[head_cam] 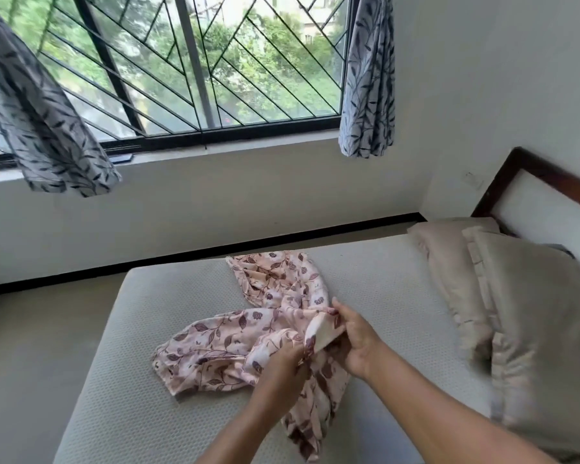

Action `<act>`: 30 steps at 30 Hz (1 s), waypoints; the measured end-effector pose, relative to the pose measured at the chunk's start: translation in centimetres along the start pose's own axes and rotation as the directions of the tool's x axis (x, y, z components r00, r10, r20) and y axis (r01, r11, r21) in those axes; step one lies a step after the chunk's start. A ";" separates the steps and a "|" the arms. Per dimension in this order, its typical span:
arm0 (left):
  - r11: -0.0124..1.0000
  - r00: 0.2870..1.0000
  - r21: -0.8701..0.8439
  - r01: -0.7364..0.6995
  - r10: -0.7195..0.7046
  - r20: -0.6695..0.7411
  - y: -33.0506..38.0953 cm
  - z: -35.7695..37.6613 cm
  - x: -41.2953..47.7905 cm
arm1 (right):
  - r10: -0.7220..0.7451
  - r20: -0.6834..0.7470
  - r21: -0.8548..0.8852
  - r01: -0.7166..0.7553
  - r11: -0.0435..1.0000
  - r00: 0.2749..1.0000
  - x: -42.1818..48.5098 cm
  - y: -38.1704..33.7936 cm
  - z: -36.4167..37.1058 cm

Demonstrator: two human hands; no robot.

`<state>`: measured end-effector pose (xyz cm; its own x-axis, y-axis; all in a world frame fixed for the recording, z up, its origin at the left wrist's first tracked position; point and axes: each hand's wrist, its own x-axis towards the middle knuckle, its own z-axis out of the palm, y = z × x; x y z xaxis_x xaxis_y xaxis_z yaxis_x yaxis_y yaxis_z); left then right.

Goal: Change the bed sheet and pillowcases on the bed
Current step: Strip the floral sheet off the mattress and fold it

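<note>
A crumpled pink floral cloth (235,343), sheet or pillowcase I cannot tell, lies on the bare grey mattress (148,329). My left hand (282,370) grips a bunched fold of it near the middle. Just to the right, my right hand (352,339) pinches a turned-over edge that shows the cloth's pale inner side. Two beige pillows (523,313) lean stacked against the headboard (549,182) at the right. Part of the cloth trails towards me under my forearms.
A barred window (181,61) with leaf-print curtains (369,78) fills the far wall. A strip of floor (21,346) runs between the bed's far side and the wall, with a dark skirting line along it.
</note>
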<state>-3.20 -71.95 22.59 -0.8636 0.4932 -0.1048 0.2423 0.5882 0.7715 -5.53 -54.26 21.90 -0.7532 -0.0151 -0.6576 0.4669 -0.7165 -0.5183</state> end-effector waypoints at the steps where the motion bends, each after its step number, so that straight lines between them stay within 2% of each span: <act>1: 0.998 1.000 0.063 -0.022 0.021 0.002 0.4 0.2 -0.6 | -0.006 0.005 0.036 0.006 0.999 1.000 -0.3 -0.5 -0.4; 5: 0.992 0.997 0.102 -0.080 0.079 0.014 2.3 1.6 -2.5 | -0.044 -0.013 0.127 0.045 0.991 0.999 -0.4 -3.1 -2.0; 7: 0.994 0.999 0.098 -0.051 0.051 0.002 3.2 2.4 -3.8 | -0.062 -0.041 0.157 0.067 0.985 0.997 -0.7 -5.0 -3.1; 10: 0.997 0.998 0.030 0.067 -0.067 -0.007 2.9 2.1 -5.6 | -0.126 -0.101 0.193 0.143 0.971 0.987 -1.4 -8.0 -4.8; 15: 0.963 0.958 -0.158 0.218 -0.242 -0.156 1.3 1.5 -8.2 | -0.223 -0.131 0.347 0.255 0.902 0.966 -4.8 -10.9 -9.3; 19: 0.934 0.929 -0.237 0.267 -0.315 -0.196 1.6 2.4 -9.1 | -0.348 -0.138 0.324 0.374 0.869 0.927 -7.9 -12.2 -10.8; 21: 0.926 0.922 -0.255 0.280 -0.333 -0.196 2.2 2.8 -9.2 | -0.415 -0.154 0.256 0.442 0.859 0.896 -9.3 -12.8 -11.3; 24: 0.901 0.908 -0.319 0.292 -0.367 -0.205 3.0 3.4 -8.8 | -0.566 -0.220 0.130 0.599 0.790 0.795 -11.1 -13.8 -12.6; 27: 0.890 0.905 -0.373 0.264 -0.362 -0.222 3.4 3.9 -7.9 | -0.748 -0.262 -0.056 0.764 0.643 0.610 -13.8 -14.9 -13.0; 29: 0.888 0.911 -0.386 0.249 -0.350 -0.218 3.5 4.2 -7.5 | -0.829 -0.236 -0.228 0.800 0.555 0.507 -14.8 -15.8 -13.1; 30: 0.887 0.916 -0.387 0.253 -0.348 -0.198 3.6 4.3 -7.4 | -0.839 -0.234 -0.340 0.767 0.544 0.491 -14.8 -16.1 -13.4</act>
<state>5.97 -70.72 23.48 -0.9633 0.1199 -0.2404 -0.1750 0.3988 0.9002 4.36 -33.19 32.67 -0.6533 0.7569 -0.0161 -0.1661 -0.1640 -0.9724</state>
